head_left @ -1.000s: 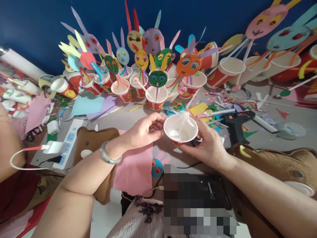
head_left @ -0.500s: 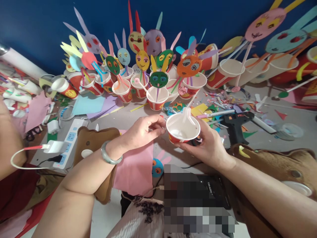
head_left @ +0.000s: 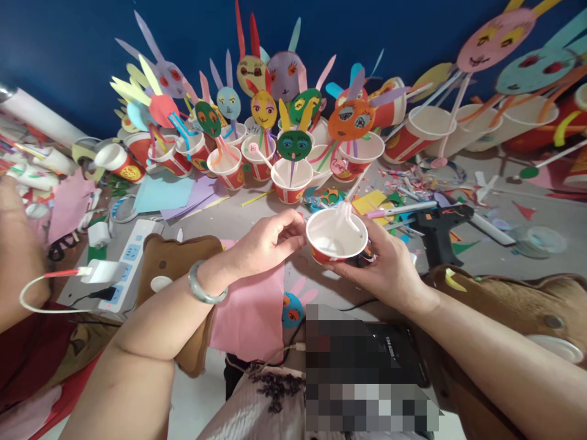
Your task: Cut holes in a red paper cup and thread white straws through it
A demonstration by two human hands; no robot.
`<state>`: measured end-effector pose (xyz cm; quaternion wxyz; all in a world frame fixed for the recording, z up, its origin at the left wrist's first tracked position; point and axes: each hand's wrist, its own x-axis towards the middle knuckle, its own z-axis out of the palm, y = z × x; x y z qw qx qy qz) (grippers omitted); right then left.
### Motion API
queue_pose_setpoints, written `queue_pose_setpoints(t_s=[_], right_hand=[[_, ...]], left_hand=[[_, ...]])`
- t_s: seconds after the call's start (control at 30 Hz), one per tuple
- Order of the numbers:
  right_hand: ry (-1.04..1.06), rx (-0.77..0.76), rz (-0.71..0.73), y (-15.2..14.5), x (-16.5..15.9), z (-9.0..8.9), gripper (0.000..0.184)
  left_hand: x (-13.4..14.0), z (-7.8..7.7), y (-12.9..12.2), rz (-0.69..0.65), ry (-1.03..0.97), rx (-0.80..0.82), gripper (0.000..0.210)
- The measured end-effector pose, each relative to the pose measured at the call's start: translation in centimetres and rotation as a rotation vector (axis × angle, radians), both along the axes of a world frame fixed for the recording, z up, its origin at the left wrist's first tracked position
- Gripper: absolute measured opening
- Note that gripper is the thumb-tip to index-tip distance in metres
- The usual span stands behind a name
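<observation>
My right hand (head_left: 383, 260) is closed round the right side of a white-and-red paper cup (head_left: 337, 235), its mouth tipped toward me. Pale, bent strips (head_left: 345, 215) stand at the cup's far rim, with their lower ends inside. My left hand (head_left: 275, 241) sits at the cup's left side, fingers loosely curled and thumb a little apart; its fingertips are close to the cup wall, and I cannot tell whether they touch. Beneath my left wrist lies a pink paper sheet (head_left: 250, 305). A blue paper face with pink ears (head_left: 292, 310) lies beside that sheet.
Behind my hands stand several paper cups with coloured paper faces, one being a green face (head_left: 294, 145). A black glue gun (head_left: 435, 232) lies among paper scraps on the right. On the left are a power strip (head_left: 126, 269), brown cushions (head_left: 162, 263) and another person's arm (head_left: 21, 256).
The paper cup in my right hand has shifted slightly left, closer to my left fingertips. My left hand has hardly moved.
</observation>
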<state>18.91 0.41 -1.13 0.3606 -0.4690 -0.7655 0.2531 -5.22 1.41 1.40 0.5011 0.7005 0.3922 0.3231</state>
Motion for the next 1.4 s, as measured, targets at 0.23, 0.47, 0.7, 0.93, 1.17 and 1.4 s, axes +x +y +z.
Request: queue_pose_setpoints(t_s=[0.23,0.47,0.7,0.93,1.17,1.4], right_hand=[[-0.008,0.017,-0.015,-0.1,0.1,-0.1,0.066],[-0.043,0.003,0.062,-0.1,0.2,-0.2,0.071],[-0.063,0.123,0.224,-0.3,-0.3,0.0,0.064],[-0.097,0.169,0.234,-0.1,-0.1,-0.3,0.066],[-0.035,0.186,0.156,-0.2,0.1,0.3,0.021],[-0.060,0.174,0.143,-0.2,0.1,0.7,0.008]], left_hand=[[0.0,-0.3,0.1,0.049,0.000,0.064,0.012],[0.3,0.3,-0.2,0.098,-0.085,0.280,0.029],[1.6,0.0,-1.3,0.124,-0.060,0.431,0.014],[1.5,-0.2,-0.9,0.184,-0.020,0.482,0.015],[1.4,-0.1,-0.8,0.168,0.024,0.510,0.015],[1.4,-0.2,-0.8,0.150,0.029,0.523,0.010]])
